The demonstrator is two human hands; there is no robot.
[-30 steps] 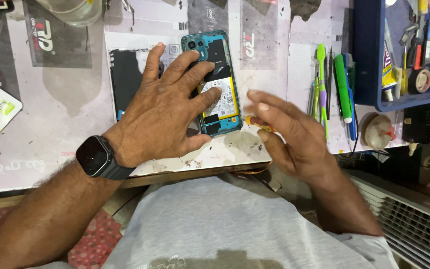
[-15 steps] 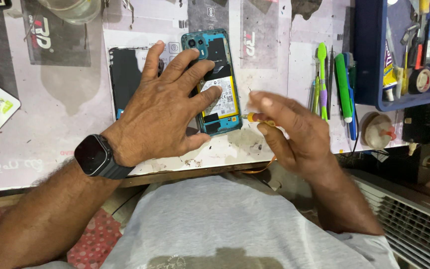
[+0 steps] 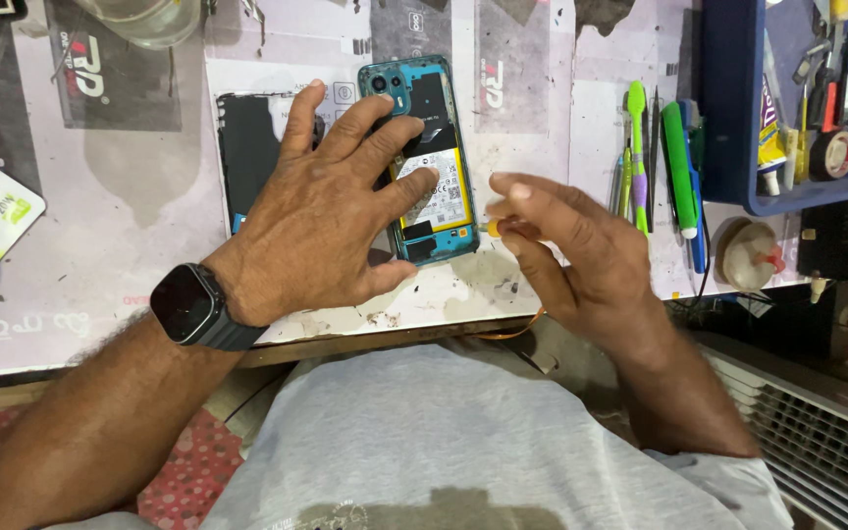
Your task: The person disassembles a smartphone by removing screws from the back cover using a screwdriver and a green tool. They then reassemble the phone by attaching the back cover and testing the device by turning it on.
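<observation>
Under left hand (image 3: 321, 231), opened phone (image 3: 431, 177) half hidden, right hand (image 3: 571, 245) pinching small yellow-tipped tool (image 3: 492, 228)

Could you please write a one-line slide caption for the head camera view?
Left hand presses on an opened teal phone while the right hand pinches a small yellow-tipped tool beside it.

A teal frame is seen around the opened phone (image 3: 424, 162), with black parts and a white, yellow-edged battery inside. A black back cover (image 3: 247, 157) is laid beside it. A black watch (image 3: 193, 306) is worn on the left wrist. A yellow tool tip (image 3: 493, 228) is pinched in the right hand (image 3: 581, 255). Green and blue tools (image 3: 679, 177) are lined up near a blue tray (image 3: 728, 108). A grey shirt (image 3: 444, 442) is worn.
</observation>
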